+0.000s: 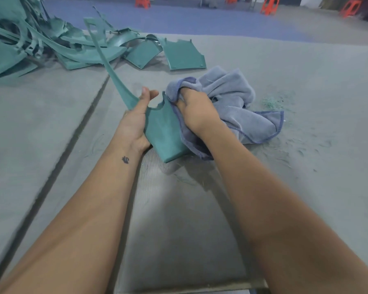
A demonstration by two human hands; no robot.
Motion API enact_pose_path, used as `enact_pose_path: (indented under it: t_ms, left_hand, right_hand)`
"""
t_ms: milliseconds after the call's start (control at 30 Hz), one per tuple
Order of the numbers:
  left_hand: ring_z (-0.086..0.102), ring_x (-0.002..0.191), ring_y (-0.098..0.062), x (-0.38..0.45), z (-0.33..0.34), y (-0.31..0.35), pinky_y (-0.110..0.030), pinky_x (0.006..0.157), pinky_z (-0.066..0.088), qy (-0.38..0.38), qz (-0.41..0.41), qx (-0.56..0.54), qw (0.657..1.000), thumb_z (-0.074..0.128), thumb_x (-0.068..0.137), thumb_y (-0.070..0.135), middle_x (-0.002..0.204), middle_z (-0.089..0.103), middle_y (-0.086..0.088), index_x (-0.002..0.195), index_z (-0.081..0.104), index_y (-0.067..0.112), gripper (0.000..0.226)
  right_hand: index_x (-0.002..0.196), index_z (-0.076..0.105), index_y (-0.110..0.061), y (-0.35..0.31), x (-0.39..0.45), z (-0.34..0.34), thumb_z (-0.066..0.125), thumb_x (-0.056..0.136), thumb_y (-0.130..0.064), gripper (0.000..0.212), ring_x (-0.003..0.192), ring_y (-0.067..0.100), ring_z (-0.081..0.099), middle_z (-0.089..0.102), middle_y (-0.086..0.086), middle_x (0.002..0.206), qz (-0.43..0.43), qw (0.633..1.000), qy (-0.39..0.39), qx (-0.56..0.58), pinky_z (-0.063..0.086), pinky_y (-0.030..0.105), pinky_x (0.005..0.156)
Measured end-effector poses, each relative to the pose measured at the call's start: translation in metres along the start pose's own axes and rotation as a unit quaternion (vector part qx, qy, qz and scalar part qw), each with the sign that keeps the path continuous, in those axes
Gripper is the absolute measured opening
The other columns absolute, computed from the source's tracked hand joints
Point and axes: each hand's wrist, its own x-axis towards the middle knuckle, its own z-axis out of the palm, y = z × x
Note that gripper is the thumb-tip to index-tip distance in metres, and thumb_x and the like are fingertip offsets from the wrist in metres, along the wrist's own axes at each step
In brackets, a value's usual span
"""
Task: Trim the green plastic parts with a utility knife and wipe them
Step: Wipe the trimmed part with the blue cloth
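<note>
A green plastic part (pixel 164 132) with a long thin arm rising to the upper left stands tilted on the grey table (pixel 306 85) in the middle of the head view. My left hand (pixel 136 122) holds it along its left edge, thumb and fingers round the rim. My right hand (pixel 197 112) grips a blue-grey towel (pixel 232 98) and presses it against the part's right side. The towel bunches up behind my right hand and trails onto the table. No utility knife is in view.
A heap of green plastic parts (pixel 40 43) fills the far left of the table, with two flat panels (pixel 185 55) at its right end. Green shavings (pixel 272 102) lie right of the towel. A dark seam (pixel 72 143) runs diagonally across the table. Orange stools (pixel 269 5) stand on the floor beyond.
</note>
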Motion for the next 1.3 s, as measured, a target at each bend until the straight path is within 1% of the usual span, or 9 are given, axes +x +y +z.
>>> enact_pose_path:
  t_ms: [167, 333, 500, 667, 833, 933, 1067, 1167, 1300]
  left_hand:
    - [0.073, 0.069, -0.021, 0.001, 0.000, 0.000, -0.033, 0.057, 0.057, 0.032, 0.011, 0.037, 0.999, 0.057, 0.092, 0.049, 0.072, 0.073, -0.005, 0.071, 0.072, 0.021, 0.037]
    - [0.065, 0.054, -0.015, 0.000, -0.001, 0.003, -0.030, 0.055, 0.056, 0.030, 0.007, 0.032, 0.999, 0.058, 0.092, 0.048, 0.059, 0.066, -0.003, 0.066, 0.071, 0.020, 0.041]
    - [0.069, 0.057, -0.017, -0.004, 0.002, 0.003, -0.029, 0.051, 0.055, 0.025, 0.014, 0.053, 0.998, 0.055, 0.095, 0.044, 0.057, 0.067, -0.003, 0.076, 0.064, 0.015, 0.036]
    - [0.069, 0.058, -0.016, -0.006, 0.002, 0.005, -0.028, 0.051, 0.055, 0.023, 0.047, 0.075, 0.996, 0.055, 0.095, 0.043, 0.058, 0.067, -0.002, 0.072, 0.064, 0.016, 0.036]
    - [0.068, 0.059, -0.016, -0.007, 0.000, 0.012, -0.030, 0.055, 0.056, 0.040, 0.093, 0.044, 0.994, 0.055, 0.095, 0.043, 0.059, 0.067, -0.002, 0.070, 0.063, 0.017, 0.037]
    - [0.068, 0.059, -0.016, -0.006, 0.002, 0.014, -0.030, 0.054, 0.055, 0.054, 0.109, 0.007, 0.993, 0.053, 0.096, 0.042, 0.061, 0.069, -0.004, 0.072, 0.060, 0.015, 0.037]
    - [0.066, 0.056, -0.013, -0.006, 0.001, 0.014, -0.027, 0.053, 0.054, 0.067, 0.107, -0.011, 0.992, 0.052, 0.096, 0.044, 0.057, 0.065, 0.001, 0.070, 0.056, 0.016, 0.038]
    - [0.064, 0.054, -0.013, -0.005, -0.002, 0.015, -0.026, 0.054, 0.054, 0.070, 0.095, -0.004, 0.993, 0.051, 0.096, 0.046, 0.056, 0.063, 0.002, 0.069, 0.054, 0.017, 0.039]
    - [0.065, 0.056, -0.013, -0.007, 0.000, 0.012, -0.026, 0.054, 0.055, 0.061, 0.082, 0.000, 0.995, 0.053, 0.095, 0.046, 0.057, 0.064, 0.001, 0.069, 0.057, 0.017, 0.039]
  right_hand:
    - [0.119, 0.049, -0.016, -0.007, -0.017, 0.016, 0.037, 0.100, -0.038, 0.031, 0.093, 0.035, 0.062, 0.065, 0.013, 0.105, 0.043, 0.993, 0.077, -0.081, 0.041, 0.037, 0.069]
    - [0.125, 0.048, -0.021, -0.012, -0.025, 0.021, 0.039, 0.089, -0.067, 0.059, 0.116, 0.035, 0.052, 0.059, 0.011, 0.125, 0.071, 0.989, 0.039, -0.121, 0.037, 0.047, 0.094]
    - [0.113, 0.060, -0.020, -0.004, -0.017, -0.001, 0.047, 0.097, -0.039, 0.027, 0.099, 0.030, 0.059, 0.065, 0.007, 0.107, 0.078, 0.996, 0.026, 0.024, 0.048, 0.040, 0.084]
    - [0.098, 0.049, -0.014, 0.001, -0.028, 0.004, 0.037, 0.102, -0.024, 0.016, 0.081, 0.025, 0.052, 0.054, 0.002, 0.082, 0.074, 0.984, 0.153, 0.061, 0.033, 0.032, 0.069]
    - [0.132, 0.046, -0.021, 0.003, -0.024, -0.030, 0.027, 0.104, -0.043, 0.041, 0.109, 0.013, 0.050, 0.052, -0.001, 0.123, 0.231, 0.797, 0.257, 0.494, 0.041, 0.003, 0.074]
    - [0.140, 0.045, -0.014, 0.007, -0.031, -0.036, 0.039, 0.102, -0.042, 0.049, 0.127, 0.016, 0.048, 0.053, 0.003, 0.137, 0.179, 0.896, 0.108, 0.393, 0.038, 0.010, 0.081]
    - [0.125, 0.052, -0.012, 0.007, -0.035, -0.017, 0.081, 0.074, -0.036, 0.064, 0.106, 0.009, 0.055, 0.058, -0.006, 0.115, 0.028, 0.985, -0.078, 0.153, 0.042, 0.013, 0.082]
    - [0.105, 0.060, -0.016, 0.009, -0.029, -0.011, 0.081, 0.075, -0.033, 0.041, 0.082, 0.001, 0.055, 0.059, -0.012, 0.092, 0.025, 0.982, -0.019, 0.185, 0.039, 0.004, 0.062]
    - [0.092, 0.067, -0.016, 0.008, -0.026, -0.005, 0.061, 0.093, -0.029, 0.015, 0.072, 0.003, 0.052, 0.060, -0.008, 0.084, 0.055, 0.971, 0.108, 0.206, 0.037, 0.017, 0.064]
